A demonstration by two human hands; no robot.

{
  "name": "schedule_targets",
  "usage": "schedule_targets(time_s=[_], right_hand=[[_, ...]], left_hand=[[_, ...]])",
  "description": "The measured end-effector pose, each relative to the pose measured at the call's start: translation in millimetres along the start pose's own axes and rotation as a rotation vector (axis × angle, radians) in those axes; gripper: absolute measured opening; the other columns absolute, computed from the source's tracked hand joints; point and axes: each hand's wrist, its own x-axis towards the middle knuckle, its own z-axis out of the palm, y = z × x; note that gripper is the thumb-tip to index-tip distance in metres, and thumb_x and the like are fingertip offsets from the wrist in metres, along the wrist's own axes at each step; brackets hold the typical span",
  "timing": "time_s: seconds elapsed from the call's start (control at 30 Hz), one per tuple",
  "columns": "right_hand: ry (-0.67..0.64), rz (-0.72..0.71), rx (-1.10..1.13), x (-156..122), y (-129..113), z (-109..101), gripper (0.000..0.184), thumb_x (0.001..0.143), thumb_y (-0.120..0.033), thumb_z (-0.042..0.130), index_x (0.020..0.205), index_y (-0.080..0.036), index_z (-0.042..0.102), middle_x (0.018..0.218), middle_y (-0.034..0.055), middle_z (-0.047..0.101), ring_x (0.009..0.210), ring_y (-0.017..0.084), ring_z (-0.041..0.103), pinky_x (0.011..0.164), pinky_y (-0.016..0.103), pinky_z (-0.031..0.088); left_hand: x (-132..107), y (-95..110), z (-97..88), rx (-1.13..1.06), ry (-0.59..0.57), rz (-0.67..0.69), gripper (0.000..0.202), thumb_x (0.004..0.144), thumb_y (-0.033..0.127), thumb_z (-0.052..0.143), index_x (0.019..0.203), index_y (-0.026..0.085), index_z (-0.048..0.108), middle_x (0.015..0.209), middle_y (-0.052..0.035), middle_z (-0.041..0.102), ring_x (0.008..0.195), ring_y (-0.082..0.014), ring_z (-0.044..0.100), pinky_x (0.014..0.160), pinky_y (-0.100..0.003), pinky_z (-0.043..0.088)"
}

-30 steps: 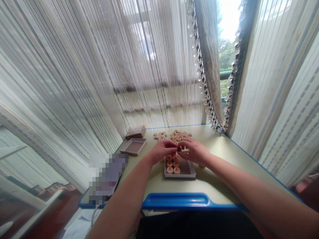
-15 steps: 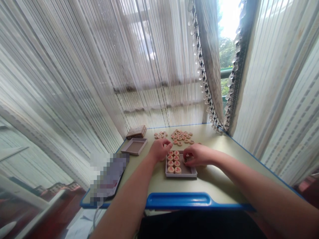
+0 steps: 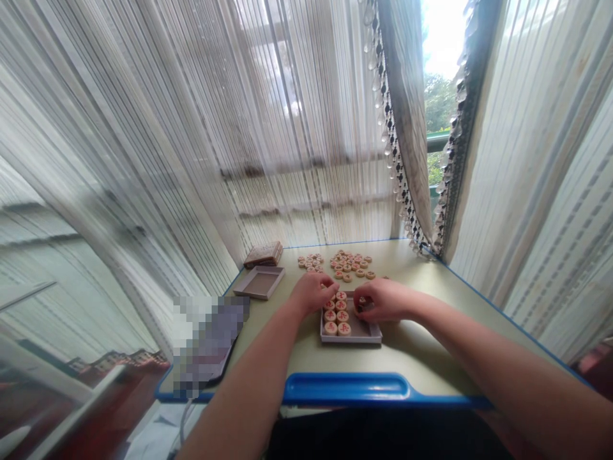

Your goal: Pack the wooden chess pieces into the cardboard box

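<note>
Well, from the head view, we look down at a pale table (image 3: 431, 345) with a blue edge. A shallow box (image 3: 351, 340) sits near the middle. Inside it, on its left side, round Chinese chess pieces (image 3: 342, 317) with red signs stand in two neat lines. The brown floor of the box shows on the right side.

The right hand (image 3: 378, 300) is bent down over that right side. Its thumb and fingers look pinched on one chess piece with a dark sign (image 3: 361, 308), though they hide most of it. The left hand (image 3: 316, 292) is over the far left corner of the box, with its thumb and fingertips close to each other. I can't tell if they hold or touch anything, because the hand covers that corner.

Past the box lie two bunches of loose pieces: a small bunch (image 3: 311, 260) on the left and a bigger bunch (image 3: 351, 262) on the right. A second shallow tray (image 3: 260, 283) lies off to the left, just in front of a brown bundle (image 3: 263, 253).

I think the step in hand is putting a piece in the box beside the red ones. The next move seems to call for a soft, straight let-go, so the neat lines don't get bumped.
</note>
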Motion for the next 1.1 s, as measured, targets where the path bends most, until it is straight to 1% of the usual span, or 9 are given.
schedule_targets(time_s=[0.17,0.27,0.37,0.43,0.6,0.8,0.93,1.1], right_hand=[[0.011,0.037,-0.029,-1.1,0.6,-0.5,0.017,0.064,-0.033,0.058,0.078,-0.026,0.065,0.071,0.0,0.064,0.061,0.015,0.053,0.052,0.024,0.034],[0.005,0.012,0.0,-1.5,0.3,-0.4,0.021,0.064,-0.031,0.058,0.084,-0.028,0.065,0.071,-0.001,0.064,0.06,0.015,0.053,0.053,0.024,0.034],[-0.007,-0.019,0.011,-0.9,0.2,0.7,0.017,0.066,-0.028,0.055,0.08,-0.027,0.065,0.067,-0.0019,0.063,0.058,0.013,0.052,0.052,0.023,0.034],[-0.003,0.005,-0.006,-0.4,0.3,1.0,0.015,0.066,-0.029,0.054,0.077,-0.026,0.065,0.067,-0.0013,0.063,0.058,0.014,0.051,0.052,0.024,0.033],[0.013,0.052,-0.043,-0.2,0.2,-0.2,0.019,0.065,-0.03,0.055,0.081,-0.028,0.066,0.069,-0.0001,0.064,0.06,0.015,0.052,0.051,0.024,0.032],[-0.004,0.048,-0.024,-0.7,-1.6,-1.5,0.019,0.065,-0.027,0.055,0.08,-0.026,0.066,0.068,0.0006,0.064,0.057,0.014,0.052,0.05,0.024,0.032],[0.002,0.04,-0.023,-0.9,-0.5,-1.1,0.019,0.065,-0.026,0.054,0.08,-0.027,0.066,0.066,0.0003,0.063,0.056,0.014,0.051,0.05,0.024,0.032],[-0.003,0.011,-0.022,-1.3,2.1,-0.3,0.021,0.066,-0.026,0.053,0.083,-0.028,0.066,0.069,-0.0003,0.064,0.058,0.015,0.051,0.051,0.024,0.032]], left_hand=[[-0.3,1.3,0.3,-0.003,0.017,-0.004,0.028,0.075,0.037,0.051,0.073,0.018,0.071,0.065,-0.0034,0.063,0.07,-0.0164,0.053,0.068,-0.026,0.039],[-0.5,1.4,0.7,-0.018,0.022,-0.016,0.027,0.074,0.037,0.052,0.072,0.019,0.071,0.065,-0.0032,0.063,0.07,-0.0162,0.053,0.069,-0.026,0.039],[-0.5,1.2,0.8,-0.024,0.017,-0.016,0.028,0.074,0.037,0.051,0.072,0.018,0.071,0.067,-0.0033,0.064,0.069,-0.0158,0.053,0.068,-0.026,0.039],[-0.5,1.1,0.6,-0.014,0.016,-0.01,0.028,0.074,0.038,0.051,0.072,0.018,0.071,0.067,-0.0034,0.064,0.068,-0.0157,0.053,0.067,-0.026,0.039],[-1.0,3.2,-1.5,-0.009,0.017,-0.013,0.028,0.074,0.037,0.051,0.069,0.018,0.07,0.066,-0.003,0.064,0.066,-0.0147,0.052,0.067,-0.025,0.039],[-1.2,5.1,-2.7,-0.005,0.016,-0.027,0.027,0.074,0.037,0.052,0.069,0.018,0.07,0.066,-0.0034,0.065,0.067,-0.0152,0.053,0.067,-0.026,0.039],[-1.0,3.4,-1.7,0.007,0.014,-0.015,0.028,0.074,0.038,0.051,0.07,0.018,0.071,0.066,-0.003,0.065,0.066,-0.0149,0.053,0.066,-0.025,0.039],[-1.0,2.0,-1.0,0.023,0.019,0.008,0.029,0.075,0.038,0.05,0.07,0.018,0.07,0.066,-0.0028,0.064,0.066,-0.0148,0.053,0.065,-0.025,0.039]])
